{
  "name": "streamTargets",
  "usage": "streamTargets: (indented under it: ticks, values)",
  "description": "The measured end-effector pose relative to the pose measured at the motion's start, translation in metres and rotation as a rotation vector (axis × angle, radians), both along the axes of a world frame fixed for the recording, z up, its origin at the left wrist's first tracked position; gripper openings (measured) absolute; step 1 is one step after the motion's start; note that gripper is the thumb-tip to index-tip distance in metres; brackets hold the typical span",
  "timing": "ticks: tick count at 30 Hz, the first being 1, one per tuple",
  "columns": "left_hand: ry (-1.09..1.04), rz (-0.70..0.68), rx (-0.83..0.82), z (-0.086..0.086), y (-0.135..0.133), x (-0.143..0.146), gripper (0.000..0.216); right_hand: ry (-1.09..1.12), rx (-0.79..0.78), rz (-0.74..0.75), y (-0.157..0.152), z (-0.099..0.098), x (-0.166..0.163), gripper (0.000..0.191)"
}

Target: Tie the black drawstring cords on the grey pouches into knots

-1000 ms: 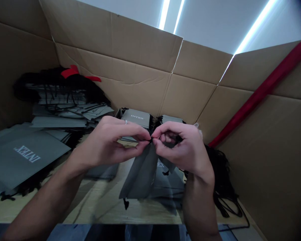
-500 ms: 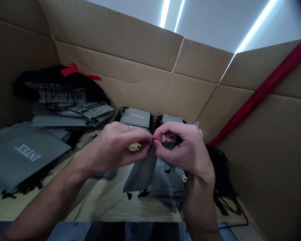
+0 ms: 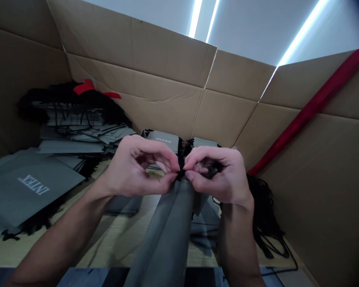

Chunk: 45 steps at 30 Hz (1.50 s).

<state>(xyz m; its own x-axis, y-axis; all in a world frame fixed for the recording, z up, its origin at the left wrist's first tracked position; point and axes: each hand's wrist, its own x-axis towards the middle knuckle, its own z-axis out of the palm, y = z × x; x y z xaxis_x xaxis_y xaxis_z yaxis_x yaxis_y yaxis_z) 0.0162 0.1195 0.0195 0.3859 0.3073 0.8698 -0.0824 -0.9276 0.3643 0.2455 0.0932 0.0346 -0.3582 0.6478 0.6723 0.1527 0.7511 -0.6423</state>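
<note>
Cardboard walls [image 3: 155,73] enclose the desk [image 3: 112,243], with a red strip [image 3: 312,113] running slantwise down the right side. On the left, a grey pouch marked INTEX [image 3: 36,181] lies on top of others, and behind it rises a taller pile [image 3: 73,117] topped with black strings and a bit of red. Two low stacks, one lettered [image 3: 164,138] and one paler [image 3: 205,141], sit against the back, partly hidden by the hands; a tangle of black cords [image 3: 261,211] lies beyond the right wrist. Both forearms reach in from the near edge, wrists bent inward, the left hand [image 3: 127,169] and right hand [image 3: 225,175] each pinching a black cord [image 3: 181,174] between thumb and forefinger, fingertips almost meeting. The held grey pouch [image 3: 167,235] hangs just below them, its long axis running down towards the person, slightly leftward, past the desk's near edge
</note>
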Motion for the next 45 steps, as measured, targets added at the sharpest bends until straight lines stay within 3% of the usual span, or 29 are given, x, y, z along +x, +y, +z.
streamTargets:
  ticks: [5,9,14,21,26,32,35,37,42,45]
  values:
    - [0.145,0.366,0.391,0.004,-0.011,-0.006,0.014,-0.075,0.043,-0.186,-0.007,0.002,0.0,0.012]
    - [0.244,0.459,0.475,-0.001,-0.017,-0.013,0.012,-0.143,0.126,-0.273,-0.01,0.0,-0.002,0.013]
    - [0.257,0.455,0.432,-0.005,-0.016,-0.013,0.009,-0.197,0.223,-0.297,-0.013,-0.002,-0.005,0.013]
    - [0.144,0.474,0.429,-0.001,-0.017,-0.007,0.015,-0.239,0.517,-0.24,-0.012,-0.003,-0.005,0.019]
    - [0.026,0.332,0.304,0.003,-0.012,-0.005,0.018,-0.163,0.569,-0.155,-0.007,-0.005,-0.002,0.027]
    - [-0.11,0.027,0.031,0.001,-0.005,-0.001,0.024,-0.031,0.476,-0.089,-0.007,-0.003,-0.003,0.028]
    - [-0.133,-0.041,-0.045,0.0,-0.005,0.001,0.027,0.016,0.42,-0.072,-0.008,-0.002,-0.004,0.026]
    - [-0.121,0.002,-0.026,-0.001,-0.005,0.002,0.026,0.024,0.427,-0.113,-0.009,-0.002,-0.004,0.024]
    - [-0.091,0.268,0.307,-0.003,-0.007,0.005,0.024,-0.069,0.465,-0.221,-0.01,-0.002,-0.001,0.02]
    - [-0.111,0.311,0.325,-0.004,-0.008,0.008,0.022,-0.072,0.442,-0.245,-0.01,-0.002,0.002,0.02]
